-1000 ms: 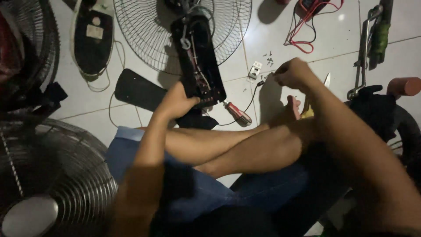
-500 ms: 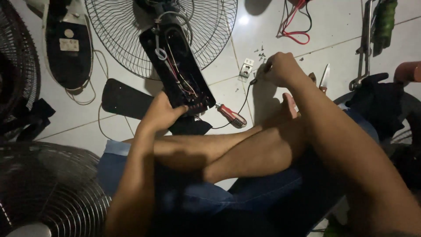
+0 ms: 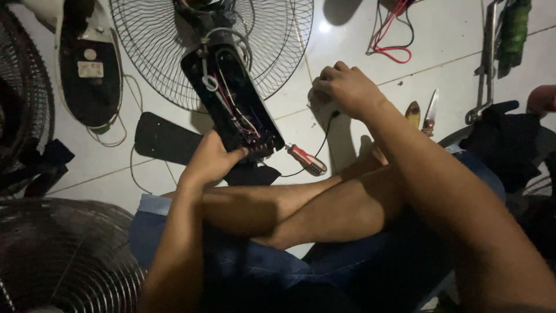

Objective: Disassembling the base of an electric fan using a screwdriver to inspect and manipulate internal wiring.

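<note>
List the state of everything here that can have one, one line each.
Fan control housing: opened, wiring exposed, tilted, gripped at its lower end.
Left hand: closed on the housing.
Right hand: fisted on the floor, contents hidden.
Red-handled screwdriver: lying free on the tiles.
Wire fan guard: detached, flat on the floor.

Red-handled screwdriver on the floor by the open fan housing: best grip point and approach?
Take the screwdriver by its red handle, from above. It lies flat on the tile, handle toward the crossed legs, and its tip end disappears under the open fan housing that the left hand holds.
</note>
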